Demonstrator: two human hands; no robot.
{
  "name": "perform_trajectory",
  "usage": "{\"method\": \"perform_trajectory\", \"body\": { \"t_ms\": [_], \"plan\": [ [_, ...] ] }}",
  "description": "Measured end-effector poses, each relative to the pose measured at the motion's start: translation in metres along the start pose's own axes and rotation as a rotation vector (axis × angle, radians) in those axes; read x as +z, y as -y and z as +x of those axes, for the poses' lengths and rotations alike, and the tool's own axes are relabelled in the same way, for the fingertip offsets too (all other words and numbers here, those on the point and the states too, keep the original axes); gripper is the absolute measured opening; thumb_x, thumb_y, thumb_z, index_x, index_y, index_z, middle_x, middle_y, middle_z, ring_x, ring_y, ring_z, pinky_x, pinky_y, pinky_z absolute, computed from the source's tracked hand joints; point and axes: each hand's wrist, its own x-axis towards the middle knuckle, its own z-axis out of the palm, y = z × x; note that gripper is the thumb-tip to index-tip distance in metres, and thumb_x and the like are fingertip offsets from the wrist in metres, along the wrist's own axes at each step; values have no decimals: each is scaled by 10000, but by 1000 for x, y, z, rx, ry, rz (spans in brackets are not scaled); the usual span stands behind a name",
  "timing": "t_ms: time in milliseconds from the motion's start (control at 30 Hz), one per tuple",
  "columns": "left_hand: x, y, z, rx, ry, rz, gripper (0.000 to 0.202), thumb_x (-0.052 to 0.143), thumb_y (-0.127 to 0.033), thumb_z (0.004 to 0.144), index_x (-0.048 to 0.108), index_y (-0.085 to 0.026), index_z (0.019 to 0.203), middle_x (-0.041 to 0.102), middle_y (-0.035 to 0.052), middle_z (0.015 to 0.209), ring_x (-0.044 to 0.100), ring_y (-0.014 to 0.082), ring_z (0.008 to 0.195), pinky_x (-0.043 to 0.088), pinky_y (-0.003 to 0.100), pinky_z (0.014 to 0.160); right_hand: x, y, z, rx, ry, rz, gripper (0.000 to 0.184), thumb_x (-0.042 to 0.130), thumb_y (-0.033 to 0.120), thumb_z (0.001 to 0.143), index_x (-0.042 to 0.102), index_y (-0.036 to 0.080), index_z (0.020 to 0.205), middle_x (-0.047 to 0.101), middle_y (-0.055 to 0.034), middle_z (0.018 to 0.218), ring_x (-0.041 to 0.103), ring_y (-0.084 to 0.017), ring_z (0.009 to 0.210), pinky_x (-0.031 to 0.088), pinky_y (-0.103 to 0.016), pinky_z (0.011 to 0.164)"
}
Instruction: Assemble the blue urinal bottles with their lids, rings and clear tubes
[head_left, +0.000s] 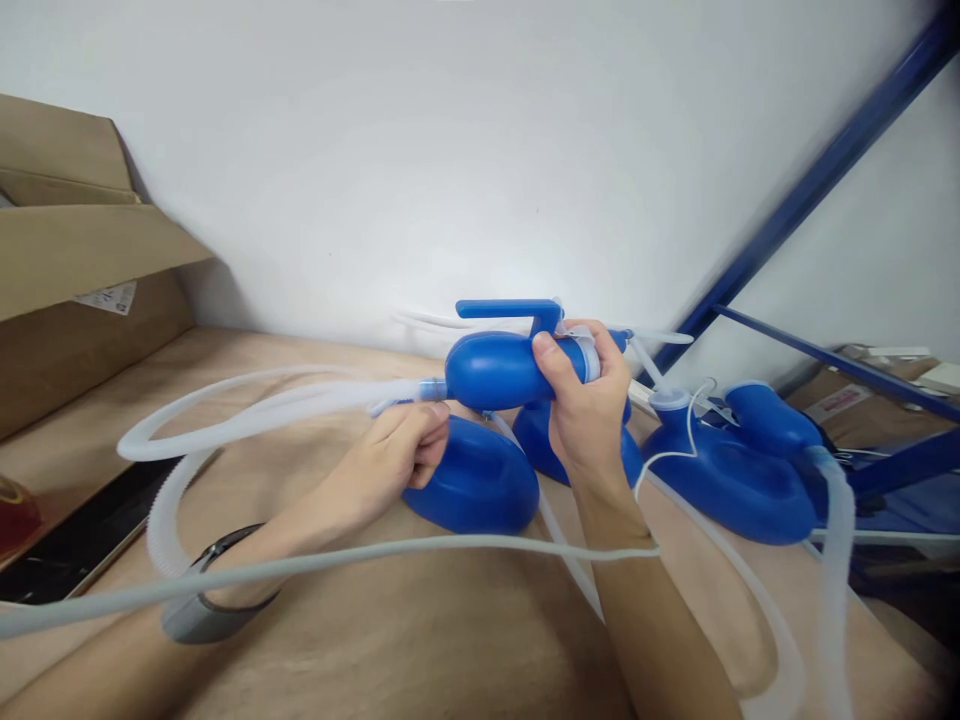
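My right hand (pixel 589 400) grips a blue plastic urinal head (pixel 495 370) with a bar handle on top, the thumb pressing near its whitish collar. The head is held sideways above the table. From its left end a translucent corrugated hose (pixel 330 395) runs left and loops back. My left hand (pixel 405 445) is closed just below the hose joint, fingers curled; what they pinch is hidden. Close behind that hand lies a rounded blue plastic container (pixel 487 475). Another blue container is partly covered by my right hand and wrist.
At right stands a blue container (pixel 727 480) with a white-capped neck, a blue head and hose beside it. A white cable (pixel 375 553) crosses in front of my forearms. An open cardboard box (pixel 90 270) stands at left, a dark flat object (pixel 75 530) before it; blue metal frame (pixel 810 200) at right.
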Motion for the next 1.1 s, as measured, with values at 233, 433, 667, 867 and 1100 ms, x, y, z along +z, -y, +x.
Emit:
{"method": "perform_trajectory", "body": {
  "t_ms": [233,433,667,867,1100],
  "plan": [
    [4,-4,0,82,-28,163,419,482,-402,1017,403,-214,650,396,-25,649,334,125,576,284,260,510,-8,0,5,-39,14,-44,286,863,462,827,696,244,910,683,24,902,669,-165,835,557,-295,777],
    [5,-11,-2,47,74,216,460,454,-512,1041,490,-216,691,472,-20,616,433,136,540,366,265,531,-10,-4,7,-60,13,-62,295,832,488,858,688,242,934,696,1,944,687,-187,871,578,-329,807],
    [-16,-43,-21,243,-13,624,433,573,-555,1022,650,-215,766,633,9,690,561,163,621,442,256,611,-11,-3,12,-45,-16,-66,288,866,451,812,682,240,881,685,19,893,676,-188,869,561,-340,848],
    [-45,-46,-23,577,-365,1111,423,742,-535,931,732,-267,1258,680,100,1241,620,319,1088,487,360,913,-9,-4,12,15,40,-55,300,857,460,794,668,237,861,681,29,872,661,-178,849,552,-331,832],
    [-41,-30,-6,483,-62,1010,278,609,-445,1044,784,-242,969,742,81,961,629,272,859,428,337,817,1,0,4,41,156,-91,272,823,446,835,672,234,914,711,5,953,693,-195,938,581,-344,904]
  ]
}}
